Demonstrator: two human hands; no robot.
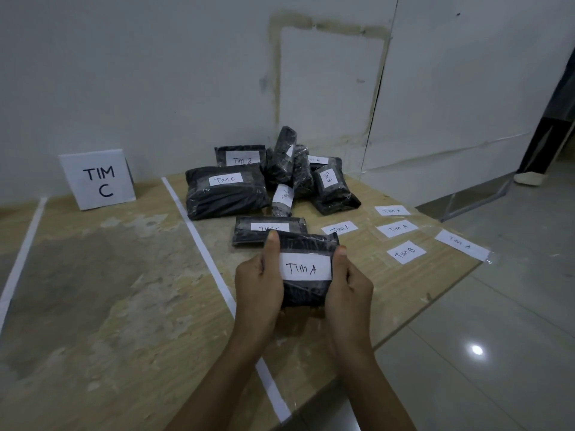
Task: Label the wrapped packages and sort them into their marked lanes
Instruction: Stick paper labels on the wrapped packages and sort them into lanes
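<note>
Left hand (259,284) and right hand (350,289) grip the package (306,244) at lower centre; I'd thumb its TIM A label (306,268) flat, edges first, before sorting.

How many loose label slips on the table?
5, right of the pile: TIM A slips back, left, middle, far right; TIM B slip nearest. More may hide underneath.
</note>
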